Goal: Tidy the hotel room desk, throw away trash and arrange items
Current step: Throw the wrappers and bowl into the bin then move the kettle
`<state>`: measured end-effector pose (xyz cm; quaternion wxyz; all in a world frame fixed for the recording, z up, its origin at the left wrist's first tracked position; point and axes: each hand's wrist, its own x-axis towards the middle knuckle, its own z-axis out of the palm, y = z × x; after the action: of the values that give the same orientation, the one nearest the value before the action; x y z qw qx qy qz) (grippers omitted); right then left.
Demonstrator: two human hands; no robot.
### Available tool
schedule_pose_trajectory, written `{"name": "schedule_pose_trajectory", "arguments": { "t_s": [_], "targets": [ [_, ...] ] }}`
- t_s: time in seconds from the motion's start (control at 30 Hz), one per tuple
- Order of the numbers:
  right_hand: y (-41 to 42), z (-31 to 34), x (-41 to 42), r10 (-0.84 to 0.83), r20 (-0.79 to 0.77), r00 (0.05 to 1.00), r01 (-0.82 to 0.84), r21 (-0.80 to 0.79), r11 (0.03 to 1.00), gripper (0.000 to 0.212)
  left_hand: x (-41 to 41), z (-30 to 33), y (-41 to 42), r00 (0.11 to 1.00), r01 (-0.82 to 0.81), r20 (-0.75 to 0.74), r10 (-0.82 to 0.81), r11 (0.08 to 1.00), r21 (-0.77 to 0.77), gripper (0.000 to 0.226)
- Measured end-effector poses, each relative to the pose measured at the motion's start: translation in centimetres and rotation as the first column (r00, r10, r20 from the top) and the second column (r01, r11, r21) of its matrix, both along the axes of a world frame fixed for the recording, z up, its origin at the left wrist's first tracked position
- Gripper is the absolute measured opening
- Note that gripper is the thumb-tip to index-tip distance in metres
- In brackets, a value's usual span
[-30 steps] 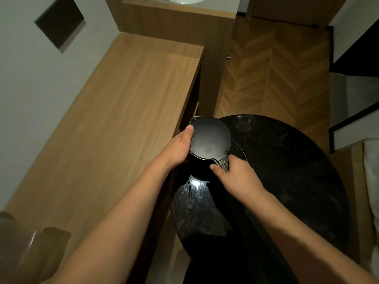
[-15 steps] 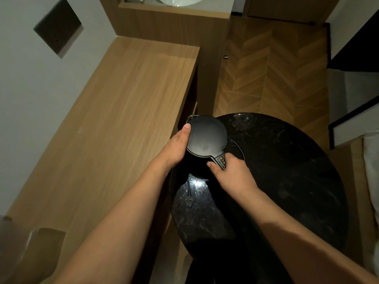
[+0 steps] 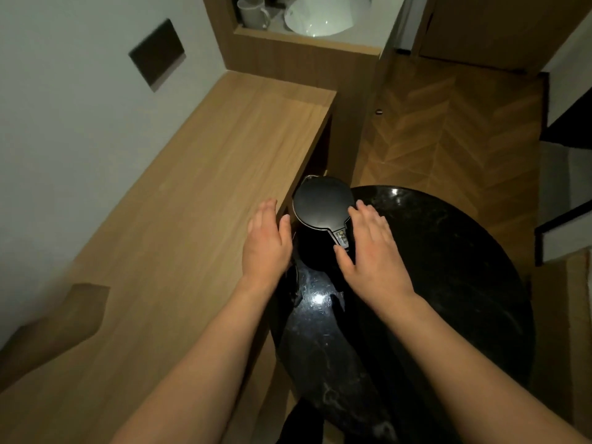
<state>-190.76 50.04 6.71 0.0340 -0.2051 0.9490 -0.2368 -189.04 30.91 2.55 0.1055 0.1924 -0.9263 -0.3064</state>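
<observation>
A black electric kettle stands at the left edge of the round black marble table, right beside the long wooden desk. My left hand hovers just left of the kettle with straight fingers, over the desk's edge, holding nothing. My right hand is flat and open on the kettle's right, above its handle, apart from it or barely touching; I cannot tell which. A black cord lies on the marble below my left wrist.
A dark wall panel sits above the desk. Behind the desk's far end, a recessed shelf holds a white mug and a white bowl-shaped thing. Herringbone wood floor lies beyond the table. A brown chair back stands at lower left.
Both hands have let go of the kettle and opened flat beside it. The kettle stays standing at the table's left edge. The view has tilted up, showing the shelf.
</observation>
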Motion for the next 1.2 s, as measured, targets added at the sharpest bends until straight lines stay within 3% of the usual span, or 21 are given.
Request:
{"name": "schedule_pose_trajectory", "arguments": {
  "t_s": [0.3, 0.53, 0.87, 1.2],
  "targets": [
    [-2.2, 1.2, 3.9, 0.359, -0.146, 0.922, -0.371, -0.064, 0.927, 0.061, 11.3, 2.8, -0.3, 0.971, -0.231, 0.018, 0.239, 0.953, -0.195, 0.05],
    [-7.7, 2.4, 10.1, 0.625, -0.151, 0.766, -0.641, -0.101, 0.761, 0.062, 22.3, 4.4, -2.7, 0.852, -0.505, 0.015, 0.523, 0.83, -0.236, 0.049],
    [-15.8, 2.8, 26.2, 0.903, -0.164, 0.398, -0.917, -0.1, 0.386, 0.064, 43.1, 5.9, -2.5, 0.518, -0.833, 0.001, 0.856, 0.504, -0.227, 0.049],
    [-18.1, 4.3, 45.8, 0.985, -0.168, 0.027, -0.998, -0.052, 0.018, 0.064, 63.6, 6.0, 2.1, 0.16, -0.974, -0.127, 0.979, 0.136, -0.179, 0.044]
  ]
}}
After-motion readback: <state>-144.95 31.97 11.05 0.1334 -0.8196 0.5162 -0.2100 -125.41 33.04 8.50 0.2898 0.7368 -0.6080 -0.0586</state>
